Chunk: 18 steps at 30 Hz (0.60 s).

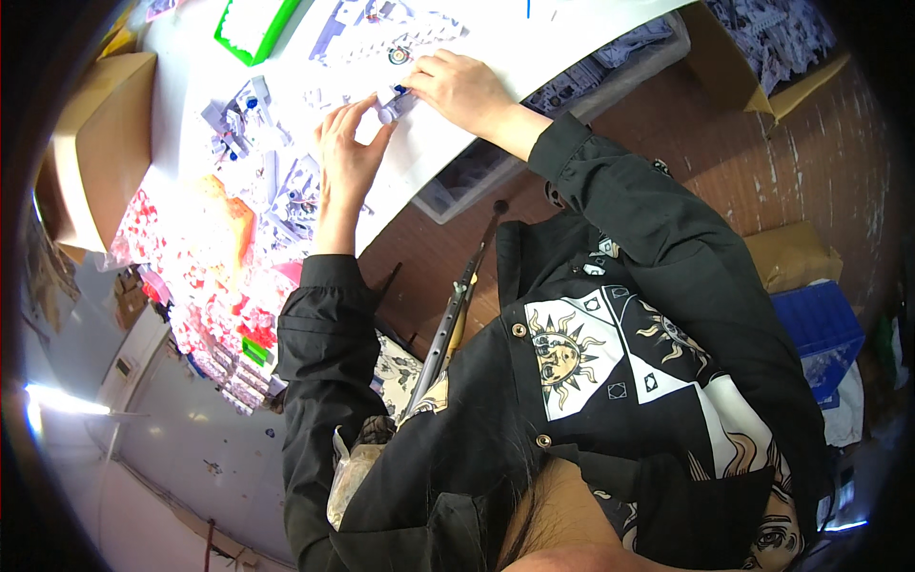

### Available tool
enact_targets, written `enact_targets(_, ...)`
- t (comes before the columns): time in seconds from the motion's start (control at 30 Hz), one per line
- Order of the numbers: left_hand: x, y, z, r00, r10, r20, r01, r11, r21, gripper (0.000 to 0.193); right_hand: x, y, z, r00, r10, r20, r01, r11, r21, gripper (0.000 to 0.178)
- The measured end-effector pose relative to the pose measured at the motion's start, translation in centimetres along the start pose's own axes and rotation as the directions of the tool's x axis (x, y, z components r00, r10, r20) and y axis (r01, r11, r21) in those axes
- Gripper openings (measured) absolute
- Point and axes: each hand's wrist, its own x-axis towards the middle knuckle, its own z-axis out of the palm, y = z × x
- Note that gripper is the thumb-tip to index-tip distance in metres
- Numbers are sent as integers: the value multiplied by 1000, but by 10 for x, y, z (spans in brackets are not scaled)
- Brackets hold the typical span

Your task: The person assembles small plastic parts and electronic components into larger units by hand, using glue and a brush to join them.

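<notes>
A small pale lavender plastic part (386, 107) with a dark blue spot is held low over the white table (419, 143). My left hand (345, 153) has its thumb and forefinger curved round the near left side of it. From the right, the bent fingers of my right hand (459, 91) pinch its upper end, partly hiding it. Just beyond my fingertips lies a small round piece (399, 55) with a dark centre. Left of my left hand, a loose heap of similar lavender parts (233, 119) includes a few blue bits.
A green-rimmed tray (255, 38) stands at the far left. Red and white small pieces (214, 276) pile up beside a cardboard box (100, 148). Below the table's right edge, a clear bin (610, 71) and an open carton (762, 57) hold more parts. A blue crate (815, 334) sits far right.
</notes>
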Motion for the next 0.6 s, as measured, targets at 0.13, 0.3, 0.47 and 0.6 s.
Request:
enact_targets(0.13,-3,-2,1,998,-52,25,54,997,-48,44,-1,0,0,1000,14,-2,-14,1000,22,16)
enact_targets(0.3,-8,-14,5,996,-89,6,89,990,-110,47,-1,-1,0,1000,27,-4,-27,999,35,15)
enact_targets(0.47,-8,-15,8,997,-77,7,77,983,-167,48,-3,-1,1,999,17,-30,-16,1000,15,14)
enact_targets(0.6,-6,-2,7,999,-36,-36,34,997,-76,47,-5,1,-1,999,29,-38,-28,999,27,14)
